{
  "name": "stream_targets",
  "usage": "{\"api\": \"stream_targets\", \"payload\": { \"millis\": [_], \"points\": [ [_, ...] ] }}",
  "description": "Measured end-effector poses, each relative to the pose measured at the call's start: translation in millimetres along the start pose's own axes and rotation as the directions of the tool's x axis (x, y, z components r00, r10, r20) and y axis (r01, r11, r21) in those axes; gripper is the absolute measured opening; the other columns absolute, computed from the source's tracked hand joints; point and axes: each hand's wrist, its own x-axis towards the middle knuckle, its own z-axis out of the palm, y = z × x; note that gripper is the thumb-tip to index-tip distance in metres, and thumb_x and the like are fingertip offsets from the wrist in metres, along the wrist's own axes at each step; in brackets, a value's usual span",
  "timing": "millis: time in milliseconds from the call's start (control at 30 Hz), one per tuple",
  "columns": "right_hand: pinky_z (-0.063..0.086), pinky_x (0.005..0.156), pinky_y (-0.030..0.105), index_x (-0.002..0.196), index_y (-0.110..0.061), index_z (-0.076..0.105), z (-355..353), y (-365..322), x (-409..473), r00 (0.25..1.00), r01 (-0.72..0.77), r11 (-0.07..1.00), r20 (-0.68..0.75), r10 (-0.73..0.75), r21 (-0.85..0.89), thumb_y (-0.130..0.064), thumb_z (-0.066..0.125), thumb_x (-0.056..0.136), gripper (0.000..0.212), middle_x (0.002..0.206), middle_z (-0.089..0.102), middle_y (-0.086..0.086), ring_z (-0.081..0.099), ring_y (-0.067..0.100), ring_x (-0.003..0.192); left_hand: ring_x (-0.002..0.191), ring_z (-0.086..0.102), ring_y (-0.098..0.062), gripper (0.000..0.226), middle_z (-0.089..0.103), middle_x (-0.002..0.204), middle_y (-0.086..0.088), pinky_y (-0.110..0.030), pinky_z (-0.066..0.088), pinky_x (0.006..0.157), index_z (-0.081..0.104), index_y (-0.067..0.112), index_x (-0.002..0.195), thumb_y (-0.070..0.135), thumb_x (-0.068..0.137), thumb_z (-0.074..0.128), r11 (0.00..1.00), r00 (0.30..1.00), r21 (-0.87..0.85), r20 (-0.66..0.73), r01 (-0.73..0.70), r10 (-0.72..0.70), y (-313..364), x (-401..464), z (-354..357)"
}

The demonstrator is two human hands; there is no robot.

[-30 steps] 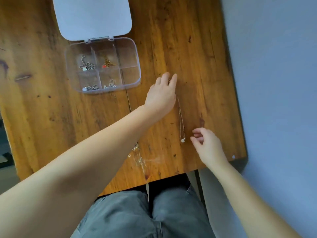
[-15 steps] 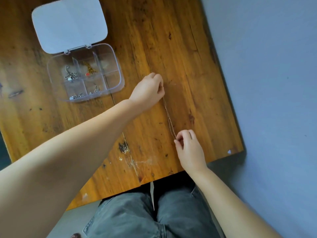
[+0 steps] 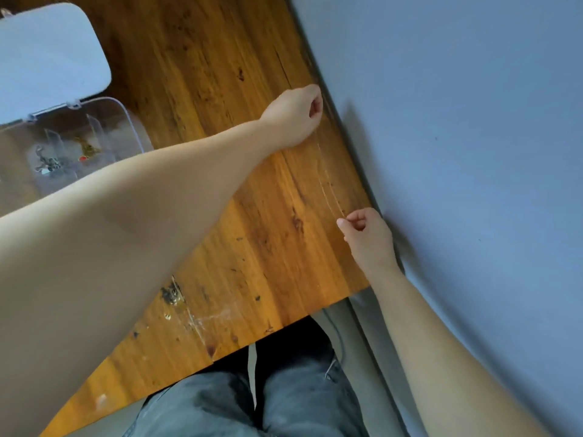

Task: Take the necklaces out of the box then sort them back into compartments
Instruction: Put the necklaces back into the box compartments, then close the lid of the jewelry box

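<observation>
A thin silver necklace (image 3: 325, 181) is stretched in the air between my two hands, over the right side of the wooden table (image 3: 220, 89). My left hand (image 3: 295, 113) pinches its far end near the table's right edge. My right hand (image 3: 366, 238) pinches its near end. The clear compartment box (image 3: 126, 121) stands open at the left, partly hidden by my left forearm. A silver necklace (image 3: 47, 164) and a gold necklace with a red piece (image 3: 85, 151) lie in separate compartments.
The box's white lid (image 3: 47, 55) lies flat behind it at the top left. A grey wall (image 3: 457, 121) runs along the table's right edge. My knees in grey trousers (image 3: 252, 402) sit below the table's near edge.
Both hands closed on the necklace's ends, lifted it off the table and moved right toward the wall edge. The view swung so the box slid to the far left.
</observation>
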Motion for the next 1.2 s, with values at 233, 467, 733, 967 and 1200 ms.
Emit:
{"api": "stream_targets", "payload": {
  "millis": [233, 467, 733, 967, 1200],
  "points": [
    [0.034, 0.057, 0.012, 0.097, -0.016, 0.056, 1, 2, 0, 0.989, 0.094, 0.956, -0.086, -0.123, -0.279, -0.025, 0.057, 0.092, 0.010, 0.094, 0.056, 0.000, 0.054, 0.011, 0.081, 0.083, 0.052, -0.021, 0.008, 0.055, 0.096, -0.008, -0.028, 0.041, 0.064, 0.054, 0.014, 0.086, 0.008, 0.090, 0.050, 0.966, 0.999, 0.255, -0.003, -0.048, 0.051, -17, 5, 15],
    [0.046, 0.074, 0.025, 0.111, -0.018, 0.056, -14, -25, 2, 0.994, 0.056, 0.995, -0.092, -0.064, -0.085, -0.028, 0.041, 0.099, 0.022, 0.106, 0.063, 0.004, 0.061, 0.018, 0.091, 0.084, 0.054, -0.015, 0.018, 0.054, 0.107, -0.003, -0.024, 0.047, 0.066, 0.057, 0.015, 0.109, 0.018, 0.092, 0.052, 0.995, 0.992, 0.090, -0.119, -0.039, 0.049, -29, -35, -23],
    [0.048, 0.065, 0.019, 0.102, -0.021, 0.059, 61, -155, 18, 0.904, 0.399, 0.909, 0.214, -0.369, -0.120, -0.027, 0.038, 0.099, 0.021, 0.100, 0.065, 0.000, 0.063, 0.010, 0.082, 0.077, 0.053, -0.013, 0.015, 0.061, 0.091, 0.002, -0.017, 0.037, 0.061, 0.062, 0.014, 0.101, 0.014, 0.092, 0.050, 0.955, 0.879, -0.070, -0.377, 0.288, -0.293, -133, -161, -149],
    [0.039, 0.082, 0.018, 0.131, -0.014, 0.049, 180, -273, 33, 0.802, 0.575, 0.808, 0.283, -0.526, -0.129, -0.022, 0.041, 0.099, 0.034, 0.129, 0.057, 0.007, 0.055, 0.021, 0.113, 0.105, 0.054, -0.023, 0.033, 0.057, 0.118, -0.012, -0.023, 0.037, 0.082, 0.051, 0.008, 0.121, 0.014, 0.089, 0.046, 0.766, 0.531, -0.264, -0.588, 0.586, -0.610, -219, -195, -215],
    [0.049, 0.071, 0.023, 0.131, -0.014, 0.052, 219, -328, 51, 0.905, 0.259, 0.960, 0.319, -0.281, 0.109, -0.013, 0.051, 0.093, 0.038, 0.129, 0.058, 0.005, 0.056, 0.018, 0.104, 0.112, 0.057, -0.025, 0.036, 0.061, 0.119, -0.008, -0.039, 0.045, 0.096, 0.057, 0.013, 0.118, 0.000, 0.085, 0.050, 0.411, 0.479, -0.806, -0.184, 0.426, -0.858, -243, -166, -235]
  ]
}}
